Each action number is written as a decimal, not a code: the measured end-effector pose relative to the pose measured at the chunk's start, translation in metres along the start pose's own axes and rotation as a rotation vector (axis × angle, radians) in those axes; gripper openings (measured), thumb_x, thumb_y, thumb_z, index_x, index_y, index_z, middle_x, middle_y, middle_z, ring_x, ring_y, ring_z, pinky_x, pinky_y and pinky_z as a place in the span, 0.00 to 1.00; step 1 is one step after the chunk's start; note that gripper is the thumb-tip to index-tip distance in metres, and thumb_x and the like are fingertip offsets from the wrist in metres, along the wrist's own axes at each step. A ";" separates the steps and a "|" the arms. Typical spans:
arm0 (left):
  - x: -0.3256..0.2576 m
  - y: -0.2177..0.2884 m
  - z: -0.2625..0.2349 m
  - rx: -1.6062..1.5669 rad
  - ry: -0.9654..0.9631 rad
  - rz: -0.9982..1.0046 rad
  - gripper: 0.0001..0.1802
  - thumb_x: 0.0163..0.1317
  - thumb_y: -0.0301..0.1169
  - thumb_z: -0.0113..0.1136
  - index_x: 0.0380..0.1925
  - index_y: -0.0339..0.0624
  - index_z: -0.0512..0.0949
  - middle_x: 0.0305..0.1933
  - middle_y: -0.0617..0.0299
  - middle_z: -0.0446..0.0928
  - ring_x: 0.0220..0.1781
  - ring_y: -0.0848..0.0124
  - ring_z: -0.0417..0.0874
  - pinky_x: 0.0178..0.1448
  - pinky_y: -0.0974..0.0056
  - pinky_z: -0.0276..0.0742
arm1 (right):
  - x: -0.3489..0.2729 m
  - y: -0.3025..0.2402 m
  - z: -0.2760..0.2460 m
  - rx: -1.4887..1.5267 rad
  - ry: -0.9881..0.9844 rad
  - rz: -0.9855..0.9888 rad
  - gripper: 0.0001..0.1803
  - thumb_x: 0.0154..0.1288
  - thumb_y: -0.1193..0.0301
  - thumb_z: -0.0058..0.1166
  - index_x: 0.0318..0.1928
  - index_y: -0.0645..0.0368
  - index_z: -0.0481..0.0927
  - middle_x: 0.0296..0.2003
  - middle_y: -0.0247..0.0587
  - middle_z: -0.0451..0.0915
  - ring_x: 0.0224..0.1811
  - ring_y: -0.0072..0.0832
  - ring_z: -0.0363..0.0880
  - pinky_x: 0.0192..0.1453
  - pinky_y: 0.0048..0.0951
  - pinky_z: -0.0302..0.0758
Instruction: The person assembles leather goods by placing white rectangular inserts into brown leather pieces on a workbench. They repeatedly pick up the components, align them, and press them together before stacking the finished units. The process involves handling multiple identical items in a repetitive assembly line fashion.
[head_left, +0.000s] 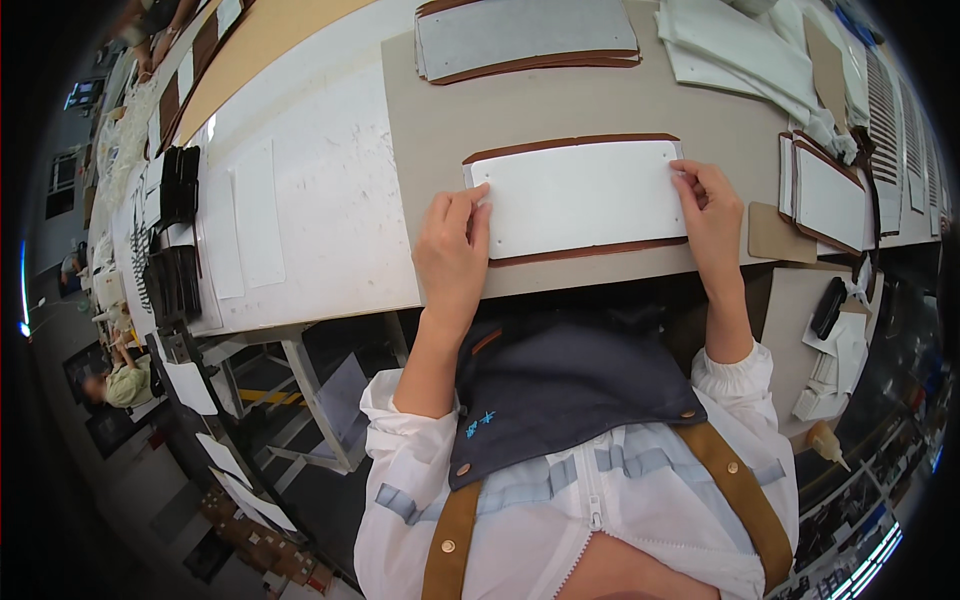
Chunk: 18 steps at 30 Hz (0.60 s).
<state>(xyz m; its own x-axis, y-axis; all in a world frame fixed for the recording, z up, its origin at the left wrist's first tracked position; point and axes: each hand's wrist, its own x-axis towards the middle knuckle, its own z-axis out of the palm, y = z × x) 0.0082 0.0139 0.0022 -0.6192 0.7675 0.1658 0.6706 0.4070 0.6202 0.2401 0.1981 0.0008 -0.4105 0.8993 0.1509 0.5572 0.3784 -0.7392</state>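
- Head view: one sheet (585, 197) over brown panels (540, 147), central on one mat (430, 130), probably for easy reach.
- Left hand (452, 245) and right hand (712, 215), two in all, touching opposite short ends, likely to steady evenly; cannot tell whether clamped or merely resting in either grip.
- Beyond, one stack (528, 40) on the same mat, apparently apart to leave working room; cannot count layers or panels.

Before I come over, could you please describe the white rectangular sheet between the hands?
On the white worktable lies a flat grey mat. Near its front edge, the white rectangular sheet lies between the left hand and right hand. Unlike the grey-topped, brown-edged stack beyond, its face is white.
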 end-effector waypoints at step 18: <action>-0.003 -0.004 0.008 0.045 0.093 0.136 0.09 0.67 0.24 0.63 0.46 0.43 0.86 0.33 0.62 0.74 0.35 0.65 0.77 0.38 0.60 0.74 | -0.002 0.014 0.001 -0.125 0.073 -0.201 0.07 0.63 0.77 0.62 0.42 0.57 0.85 0.32 0.37 0.77 0.34 0.34 0.78 0.39 0.34 0.75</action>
<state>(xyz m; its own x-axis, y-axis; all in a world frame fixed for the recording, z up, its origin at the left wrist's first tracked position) 0.0108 0.0138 -0.0075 -0.5557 0.7684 0.3175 0.7668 0.3262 0.5528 0.2484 0.2014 -0.0104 -0.4715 0.8150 0.3370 0.5564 0.5713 -0.6033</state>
